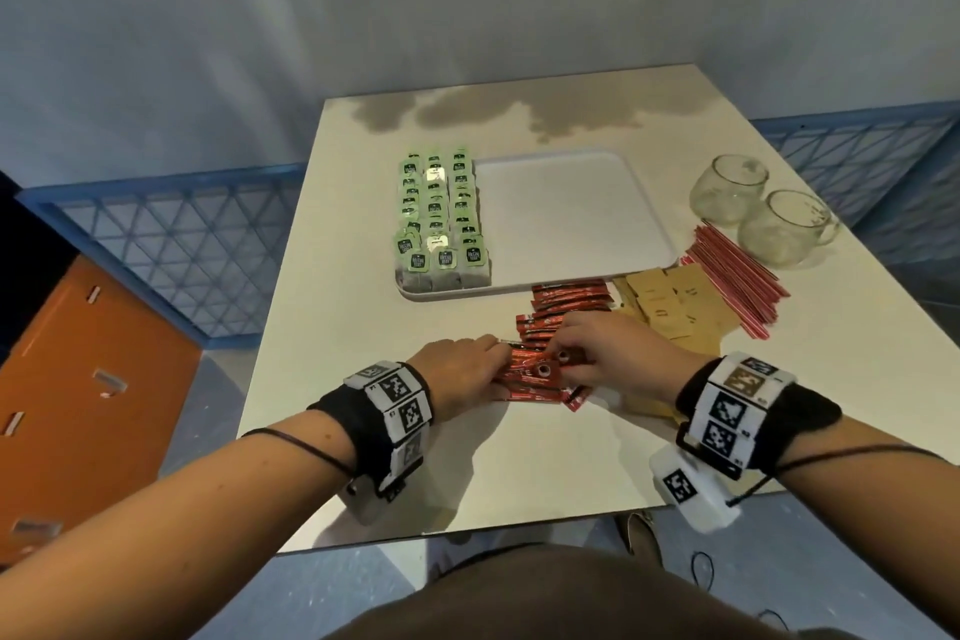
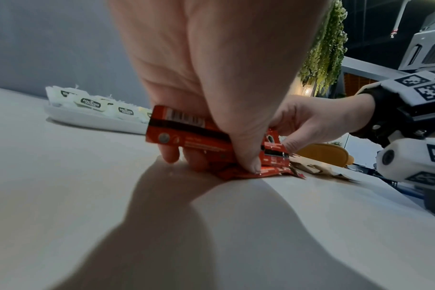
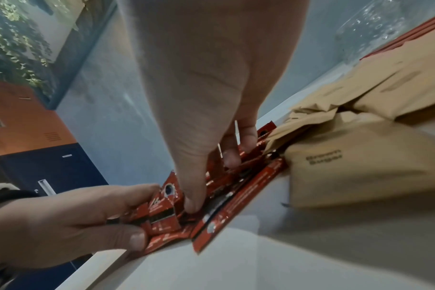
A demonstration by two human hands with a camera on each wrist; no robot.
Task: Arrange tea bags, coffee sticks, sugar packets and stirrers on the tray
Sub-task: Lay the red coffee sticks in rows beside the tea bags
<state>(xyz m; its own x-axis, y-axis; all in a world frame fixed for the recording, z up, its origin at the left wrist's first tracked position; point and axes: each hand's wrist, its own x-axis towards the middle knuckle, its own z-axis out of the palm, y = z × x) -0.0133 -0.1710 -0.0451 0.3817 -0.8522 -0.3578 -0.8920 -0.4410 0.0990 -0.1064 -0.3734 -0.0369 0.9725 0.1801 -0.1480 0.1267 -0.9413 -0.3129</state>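
Observation:
Green-tagged tea bags point(image 1: 441, 218) fill the left third of the white tray point(image 1: 571, 218). Red coffee sticks point(image 1: 540, 369) lie in a loose pile on the table in front of the tray. My left hand point(image 1: 467, 372) grips one end of a bundle of these sticks point(image 2: 186, 135), thumb on top and fingers behind. My right hand point(image 1: 602, 353) pinches the other end of the bundle point(image 3: 176, 208), thumb pressing down. Brown sugar packets point(image 1: 665, 307) lie to the right of the sticks, and red stirrers point(image 1: 737, 281) further right.
Two glass mugs point(image 1: 763, 213) stand at the table's right, behind the stirrers. More red sticks point(image 1: 569, 299) lie just below the tray's front rim. A blue lattice rail point(image 1: 171, 244) and an orange cabinet point(image 1: 83, 379) stand left of the table.

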